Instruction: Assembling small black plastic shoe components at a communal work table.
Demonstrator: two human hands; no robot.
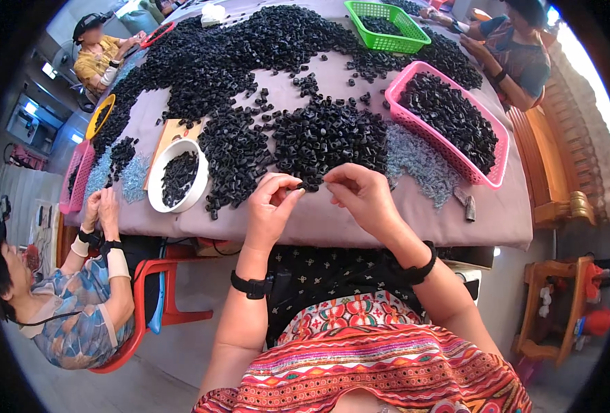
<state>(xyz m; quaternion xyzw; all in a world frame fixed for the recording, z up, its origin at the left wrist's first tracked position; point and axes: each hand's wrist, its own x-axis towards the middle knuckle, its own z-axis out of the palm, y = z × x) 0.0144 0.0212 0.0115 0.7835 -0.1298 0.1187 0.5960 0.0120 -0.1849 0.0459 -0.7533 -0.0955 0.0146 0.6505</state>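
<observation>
Above the near edge of the cloth-covered table, my left hand (272, 203) is closed in a pinch, thumb against forefinger. A small black plastic part (302, 187) shows at its fingertips. Close by on the right, my right hand (363, 196) also pinches, its fingertips a short gap away from the left ones; whatever it grips is too small to make out. Just beyond both hands lies a heap of small black plastic parts (329, 138). To the right of it, many small clear bluish pieces (422, 165) are spread out.
A white bowl (155, 186) of black parts stands at left. The pink basket (503, 155) at right and the green basket (398, 47) at the back hold more. Three other people sit around the table (360, 227), one on a red chair (140, 296). A grey tool-like object (470, 208) lies near the edge.
</observation>
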